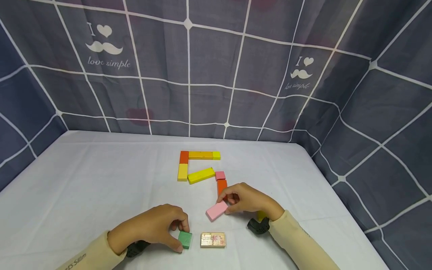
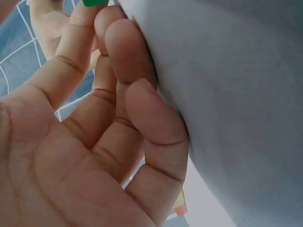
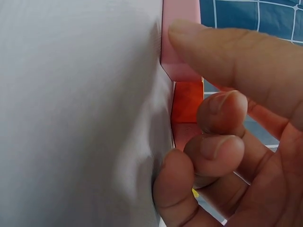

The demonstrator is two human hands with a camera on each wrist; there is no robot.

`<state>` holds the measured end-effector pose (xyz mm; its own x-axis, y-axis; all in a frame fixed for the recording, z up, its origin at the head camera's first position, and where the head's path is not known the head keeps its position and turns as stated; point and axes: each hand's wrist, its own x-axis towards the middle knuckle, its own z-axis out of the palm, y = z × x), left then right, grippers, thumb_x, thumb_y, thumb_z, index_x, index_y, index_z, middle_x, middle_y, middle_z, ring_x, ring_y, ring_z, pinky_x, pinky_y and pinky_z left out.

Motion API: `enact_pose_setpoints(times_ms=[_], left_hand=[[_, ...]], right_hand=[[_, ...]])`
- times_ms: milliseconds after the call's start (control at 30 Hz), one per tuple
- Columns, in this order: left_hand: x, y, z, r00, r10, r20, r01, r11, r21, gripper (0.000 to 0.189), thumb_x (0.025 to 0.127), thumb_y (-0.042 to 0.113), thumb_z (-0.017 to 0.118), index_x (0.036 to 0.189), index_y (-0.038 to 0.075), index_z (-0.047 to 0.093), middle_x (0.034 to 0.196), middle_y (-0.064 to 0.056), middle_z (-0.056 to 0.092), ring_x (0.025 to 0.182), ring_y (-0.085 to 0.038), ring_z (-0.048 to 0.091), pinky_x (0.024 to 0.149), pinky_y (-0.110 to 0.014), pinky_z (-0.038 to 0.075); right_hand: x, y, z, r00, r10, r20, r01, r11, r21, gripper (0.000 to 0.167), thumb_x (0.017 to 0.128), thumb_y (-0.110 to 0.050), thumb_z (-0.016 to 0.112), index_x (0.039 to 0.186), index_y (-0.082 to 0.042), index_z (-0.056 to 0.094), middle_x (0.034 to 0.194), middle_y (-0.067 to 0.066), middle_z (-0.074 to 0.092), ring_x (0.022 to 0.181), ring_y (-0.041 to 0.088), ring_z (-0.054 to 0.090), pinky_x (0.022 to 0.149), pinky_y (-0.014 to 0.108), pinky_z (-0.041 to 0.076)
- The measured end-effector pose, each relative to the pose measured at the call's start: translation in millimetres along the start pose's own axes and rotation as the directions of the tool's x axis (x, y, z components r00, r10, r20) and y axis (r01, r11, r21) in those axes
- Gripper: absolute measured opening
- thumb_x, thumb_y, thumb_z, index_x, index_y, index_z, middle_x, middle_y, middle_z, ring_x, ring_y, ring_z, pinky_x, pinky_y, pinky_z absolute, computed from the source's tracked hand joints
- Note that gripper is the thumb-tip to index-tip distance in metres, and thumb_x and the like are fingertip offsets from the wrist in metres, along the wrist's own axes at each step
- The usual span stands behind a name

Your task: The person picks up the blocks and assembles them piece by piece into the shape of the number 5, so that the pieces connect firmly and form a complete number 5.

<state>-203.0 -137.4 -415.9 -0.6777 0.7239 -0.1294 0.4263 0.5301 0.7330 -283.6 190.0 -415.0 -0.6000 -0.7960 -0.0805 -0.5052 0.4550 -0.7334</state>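
Observation:
A pink block (image 1: 216, 210) lies slanted on the white cloth, its right end between the thumb and index finger of my right hand (image 1: 251, 200). In the right wrist view, that thumb presses on the pink block's side. Just behind it, an orange block (image 1: 222, 188) adjoins a small pink block (image 1: 220, 175); the fingers partly hide the orange one. To the left, my left hand (image 1: 158, 225) pinches a small green block (image 1: 185, 240) by its left side, thumb in front and index finger behind. Only a sliver of green shows in the left wrist view.
A gold-faced block (image 1: 213, 240) lies right of the green one. Farther back, a red-orange block (image 1: 183, 157), yellow block (image 1: 182, 172), amber block (image 1: 200, 155), small yellow block (image 1: 216, 155) and bright yellow block (image 1: 201, 175) form an angular line. Something yellow (image 1: 261, 215) sits partly behind the right wrist.

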Motion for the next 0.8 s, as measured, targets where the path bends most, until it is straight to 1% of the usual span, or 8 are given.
enact_pose_setpoints(times_ms=[433,800], left_hand=[[-0.3,-0.5,0.1,1.0,-0.001,-0.001,0.001,1.0,-0.017,0.03,0.078,0.024,0.1,0.095,0.026,0.075,0.091,0.022,0.065,0.082,0.0,0.055,0.077,-0.024,0.049],[0.1,-1.3,0.5,1.0,0.007,0.001,-0.007,1.0,-0.003,0.03,0.078,0.026,0.1,0.095,0.027,0.074,0.091,0.022,0.064,0.082,0.001,0.054,0.077,-0.024,0.048]], right_hand=[[-0.4,2.7,-0.7,1.0,0.014,0.004,-0.014,1.0,0.01,0.025,0.093,-0.003,0.085,0.116,-0.006,0.078,0.077,-0.01,0.047,0.07,0.003,0.044,0.066,0.02,0.035],[-0.7,3.6,-0.5,1.0,0.024,0.002,-0.024,0.999,0.022,0.026,0.094,-0.003,0.084,0.118,-0.005,0.078,0.077,-0.01,0.047,0.07,0.003,0.044,0.066,0.02,0.034]])
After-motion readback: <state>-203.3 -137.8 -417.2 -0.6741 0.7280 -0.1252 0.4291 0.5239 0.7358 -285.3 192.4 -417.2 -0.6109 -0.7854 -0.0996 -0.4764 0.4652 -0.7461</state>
